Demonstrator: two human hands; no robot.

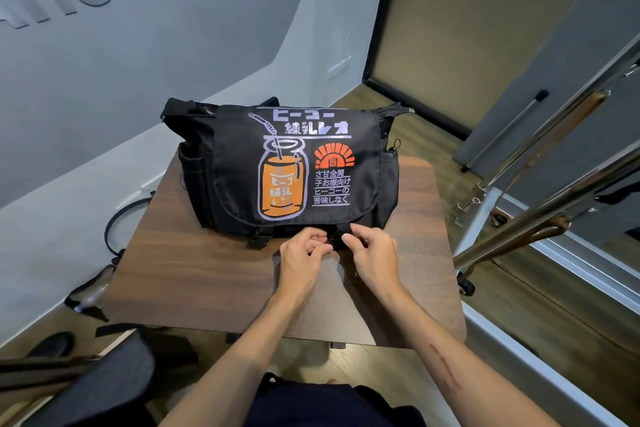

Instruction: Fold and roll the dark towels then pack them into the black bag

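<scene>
Both hands are working the right-hand buckle (336,238) on the front edge of the bag (287,166). Can't tell from this view whether it's being clipped or unclipped. No towels in sight anywhere on the table (194,274), and the flap (294,163) is lying down over the body, so my read: this is either the opening step before packing or the closing step after it. Bag is looking fairly full, which is leaning me toward closing, but that's a guess.

Location: bag is sitting on the far half of the table, at 12 o'clock from the person, print facing up. Second buckle (257,238) is sitting at roughly 9 o'clock from the hands, along the same front edge, untouched.

Hand pose:
- Left hand (300,255): reaching in from 6 o'clock, palm down, fingers (317,240) curling in toward the buckle, appearing to be pinching its left side.
- Right hand (372,253): mirroring it from the other side, its thumb and forefinger closing on the buckle's right side, other fingers loosely curled.
- Both forearms are running up from the bottom edge, converging on the buckle; wrists hovering just above the table as far as I can judge.

Next move, my call:
- If opening: squeezing the buckle's side tabs, pulling the halves apart, then doing the 9 o'clock buckle and lifting the flap.
- If closing: lining up the two halves and pushing till they seat, then checking the other one.

Risk: strap slack making the halves misalign.
</scene>
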